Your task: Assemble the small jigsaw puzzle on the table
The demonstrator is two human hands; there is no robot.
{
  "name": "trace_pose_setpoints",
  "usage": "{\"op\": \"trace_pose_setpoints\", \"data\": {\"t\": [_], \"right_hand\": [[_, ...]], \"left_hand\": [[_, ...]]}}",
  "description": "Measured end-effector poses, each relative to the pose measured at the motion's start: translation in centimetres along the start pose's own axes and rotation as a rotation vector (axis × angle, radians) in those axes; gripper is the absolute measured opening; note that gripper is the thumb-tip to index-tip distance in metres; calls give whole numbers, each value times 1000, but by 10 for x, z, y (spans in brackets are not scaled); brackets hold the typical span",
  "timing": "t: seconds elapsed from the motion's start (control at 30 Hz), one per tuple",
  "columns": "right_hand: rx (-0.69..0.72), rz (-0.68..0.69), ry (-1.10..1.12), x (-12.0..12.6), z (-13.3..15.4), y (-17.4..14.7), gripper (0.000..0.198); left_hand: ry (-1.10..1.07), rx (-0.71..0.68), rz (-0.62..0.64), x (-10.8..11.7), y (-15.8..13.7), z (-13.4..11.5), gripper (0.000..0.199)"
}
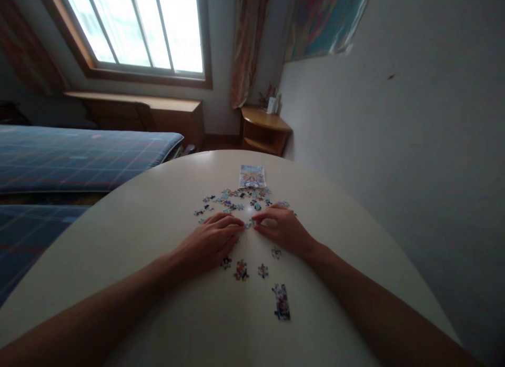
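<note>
Here, both bare hands meet around the middle of the white table (138, 235), fingertips close together with a few small jigsaw pieces (248, 225) in the gap. The left hand (219, 235) lies low, palm down, its fingers stretched toward the right; whether it grips a piece or only touches one, I cannot tell. The right hand (282, 230) curves in from the right with thumb and fingertips drawn near each other at those same pieces; whether they pinch one, I cannot tell either.

On the far side of the hands, loose puzzle pieces (226, 198) spread in a rough arc, and beyond them lies a small picture sheet (252, 176). On the near side, a dark piece (226, 262) sits just beside the left hand, with a reddish cluster (241, 270) to its right and a pale piece (263, 270) farther right. Another light piece (276, 253) lies near the right wrist. Nearest of all is an oblong joined section (281, 302), right of the middle, well apart from both hands.

Past the table, a plaid mattress (90, 156) is at left, a bright window (142, 30) at far left, and a wooden corner cabinet (264, 119) at the far side.
</note>
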State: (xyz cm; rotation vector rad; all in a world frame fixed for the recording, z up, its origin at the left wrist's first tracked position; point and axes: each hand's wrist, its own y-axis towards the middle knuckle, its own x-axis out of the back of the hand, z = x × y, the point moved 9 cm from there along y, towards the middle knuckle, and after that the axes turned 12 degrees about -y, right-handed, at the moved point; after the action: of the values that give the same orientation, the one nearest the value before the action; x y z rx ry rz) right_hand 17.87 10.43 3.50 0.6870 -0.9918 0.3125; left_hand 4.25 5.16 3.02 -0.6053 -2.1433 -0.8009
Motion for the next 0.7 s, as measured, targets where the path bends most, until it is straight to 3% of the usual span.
{"op": "trace_pose_setpoints", "data": {"t": [0.7], "right_hand": [[58, 49, -106, -6, 5, -1, 16]], "left_hand": [[-22, 27, 14, -1, 0, 3, 31]]}}
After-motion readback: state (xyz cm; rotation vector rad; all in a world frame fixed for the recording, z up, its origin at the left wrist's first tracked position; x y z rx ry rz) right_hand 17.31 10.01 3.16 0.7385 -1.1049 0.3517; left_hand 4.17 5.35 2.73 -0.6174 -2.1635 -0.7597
